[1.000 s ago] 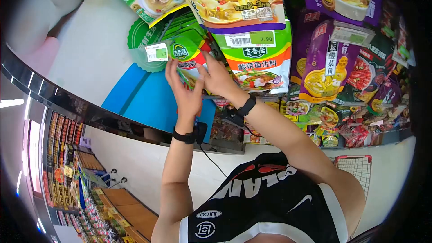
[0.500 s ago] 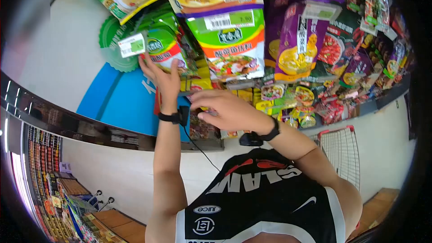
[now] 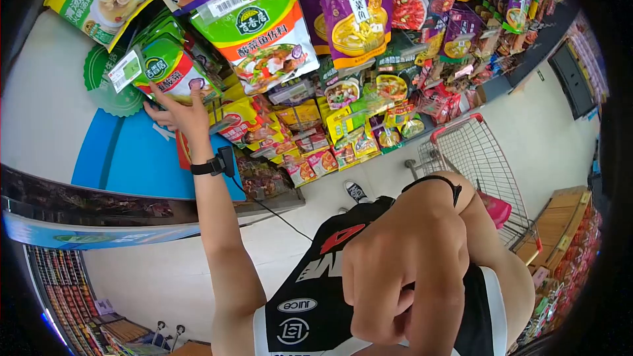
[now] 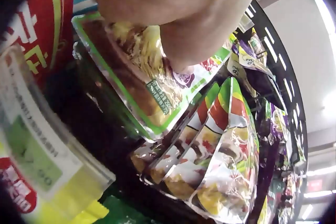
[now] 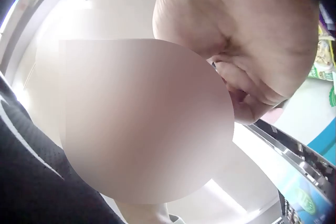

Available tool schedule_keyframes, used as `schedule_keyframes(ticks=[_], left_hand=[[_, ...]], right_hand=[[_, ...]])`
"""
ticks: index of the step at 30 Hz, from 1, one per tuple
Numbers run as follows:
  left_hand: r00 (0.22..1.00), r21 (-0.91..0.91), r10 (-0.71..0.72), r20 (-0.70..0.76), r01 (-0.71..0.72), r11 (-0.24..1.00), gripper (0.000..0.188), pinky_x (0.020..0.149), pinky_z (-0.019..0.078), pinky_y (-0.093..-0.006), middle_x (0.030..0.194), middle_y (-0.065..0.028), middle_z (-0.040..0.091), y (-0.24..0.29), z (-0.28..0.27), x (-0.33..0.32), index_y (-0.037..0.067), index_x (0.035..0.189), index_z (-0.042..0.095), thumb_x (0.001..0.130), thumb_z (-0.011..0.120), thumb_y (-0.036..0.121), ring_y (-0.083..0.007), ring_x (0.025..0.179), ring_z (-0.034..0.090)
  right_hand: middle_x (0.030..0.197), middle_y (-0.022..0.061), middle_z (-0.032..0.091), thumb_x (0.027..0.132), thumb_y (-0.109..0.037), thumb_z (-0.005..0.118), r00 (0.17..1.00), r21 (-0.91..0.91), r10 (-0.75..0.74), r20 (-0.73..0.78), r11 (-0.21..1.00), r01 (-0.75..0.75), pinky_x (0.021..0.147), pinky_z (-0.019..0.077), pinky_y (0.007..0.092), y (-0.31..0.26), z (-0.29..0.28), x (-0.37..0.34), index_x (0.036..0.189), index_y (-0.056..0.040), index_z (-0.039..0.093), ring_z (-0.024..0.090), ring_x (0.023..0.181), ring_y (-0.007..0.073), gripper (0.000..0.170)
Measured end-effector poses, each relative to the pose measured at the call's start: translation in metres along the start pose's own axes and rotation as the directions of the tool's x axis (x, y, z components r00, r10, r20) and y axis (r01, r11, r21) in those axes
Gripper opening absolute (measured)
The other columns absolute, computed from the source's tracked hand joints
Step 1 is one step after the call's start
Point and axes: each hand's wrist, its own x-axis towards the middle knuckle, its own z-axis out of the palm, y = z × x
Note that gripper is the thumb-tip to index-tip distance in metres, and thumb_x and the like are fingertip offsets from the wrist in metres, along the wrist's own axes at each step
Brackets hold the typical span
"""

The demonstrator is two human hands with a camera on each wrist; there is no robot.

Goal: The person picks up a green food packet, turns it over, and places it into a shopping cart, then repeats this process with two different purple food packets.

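Observation:
My left hand [image 3: 177, 117] lies over the lower front of a green, white and red pickled-vegetable pouch [image 3: 162, 66]. Its thumb and fingers are spread and touch the pouch's face. In the left wrist view, fingers [image 4: 205, 3] cover the upper part of this pouch [image 4: 123, 61], whose green edge shows below them. A white price tag [image 3: 124, 70] hangs in front of the pouch's left side. Raised close to the head camera, my right hand [image 3: 405, 250] has curled fingers and shows no item in them. In the right wrist view it is near the blurred head.
A larger green and orange fish-seasoning pouch [image 3: 260, 26] hangs to the right, followed by a purple pouch [image 3: 356, 13]. Several small packets fill the lower rack. A wire shopping cart [image 3: 481, 165] stands on the floor at right. A blue panel [image 3: 142, 165] borders the display.
The right hand has left the pouch and risen toward the head. The left hand stays at the pouch, fingers spread. The head view has swung right, showing more of the rack and cart.

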Motion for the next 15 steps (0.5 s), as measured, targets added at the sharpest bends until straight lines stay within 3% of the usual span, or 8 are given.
schedule_keyframes(ticks=[1,2,4,7,10,13,14,15], left_hand=[[1.0,0.03,-0.007,0.021,0.006,1.0,0.098,0.106,0.0277,-0.0669,0.16,-0.0283,0.003,0.0,-0.003,-0.002,0.029,0.161,0.018,0.086,0.078,0.046,-0.0533,0.142,0.019],[0.999,0.05,0.041,0.018,-0.042,0.998,0.098,0.106,0.0279,-0.0656,0.16,-0.0281,0.004,-0.004,-0.005,-0.003,0.029,0.161,0.019,0.086,0.078,0.047,-0.0525,0.141,0.02],[0.991,0.085,0.13,0.016,-0.13,0.988,0.097,0.106,0.0284,-0.063,0.159,-0.0276,0.006,-0.015,-0.007,-0.009,0.029,0.161,0.02,0.085,0.077,0.048,-0.051,0.139,0.022],[0.992,0.105,0.07,0.107,-0.081,0.991,0.099,0.106,0.0291,-0.0591,0.158,-0.028,0.009,-0.021,-0.015,-0.016,0.029,0.161,0.022,0.083,0.08,0.046,-0.0489,0.135,0.027],[0.989,0.06,0.013,0.147,-0.022,0.998,0.1,0.106,0.0296,-0.0561,0.155,-0.0281,0.014,-0.023,-0.021,-0.034,0.028,0.16,0.025,0.08,0.084,0.04,-0.0475,0.133,0.028],[0.994,-0.032,0.053,0.091,-0.05,0.998,0.096,0.107,0.0294,-0.0546,0.15,-0.0277,0.02,-0.013,-0.028,-0.063,0.021,0.159,0.03,0.081,0.084,0.033,-0.0454,0.132,0.028],[0.994,-0.066,0.078,0.078,-0.073,0.995,0.094,0.108,0.0292,-0.0541,0.148,-0.0274,0.021,-0.005,-0.032,-0.073,0.019,0.158,0.031,0.081,0.083,0.031,-0.0446,0.131,0.029],[0.991,-0.097,0.117,0.07,-0.11,0.989,0.093,0.108,0.0287,-0.0537,0.146,-0.027,0.023,0.01,-0.041,-0.087,0.016,0.158,0.031,0.081,0.082,0.03,-0.0437,0.131,0.029]], right_hand=[[0.049,0.0123,0.053,0.106,-0.019,0.038,0.995,-0.049,0.072,0.069,0.996,-0.069,0.034,0.0222,0.0309,-0.003,-0.005,-0.006,0.079,0.0133,0.07,0.037,0.034,0.016,0.053],[0.05,0.0134,0.053,0.105,-0.015,0.039,0.962,-0.095,0.115,0.246,0.991,-0.094,0.034,0.0237,0.0317,0.001,-0.028,-0.01,0.081,0.0143,0.07,0.037,0.033,0.0169,0.049],[0.054,0.0165,0.057,0.104,-0.008,0.042,0.898,-0.086,0.103,0.427,0.994,-0.073,0.035,0.0279,0.0327,0.008,-0.041,-0.014,0.089,0.0162,0.07,0.04,0.035,0.0186,0.041],[0.066,0.0194,0.063,0.104,-0.007,0.045,0.873,0.009,0.027,0.487,0.999,-0.036,0.039,0.0337,0.0337,0.019,-0.043,-0.016,0.103,0.0153,0.069,0.047,0.042,0.021,0.032],[0.078,0.0158,0.062,0.106,-0.012,0.044,0.763,-0.102,0.164,0.625,0.986,-0.129,0.045,0.0359,0.0357,0.005,-0.063,-0.01,0.114,0.0078,0.065,0.052,0.054,0.0244,0.03],[0.086,0.0134,0.06,0.107,-0.015,0.043,0.686,-0.166,0.237,0.688,0.972,-0.169,0.048,0.0364,0.0369,-0.003,-0.067,-0.012,0.121,0.0028,0.063,0.055,0.062,0.0264,0.03],[0.085,0.0134,0.059,0.107,-0.016,0.042,0.694,-0.151,0.227,0.684,0.974,-0.17,0.048,0.0355,0.0367,-0.003,-0.065,-0.014,0.121,0.0029,0.063,0.054,0.061,0.0263,0.031],[0.084,0.0153,0.06,0.107,-0.015,0.043,0.783,-0.059,0.159,0.602,0.986,-0.155,0.047,0.0356,0.0359,0.001,-0.054,-0.018,0.119,0.0055,0.063,0.053,0.058,0.0253,0.031]])
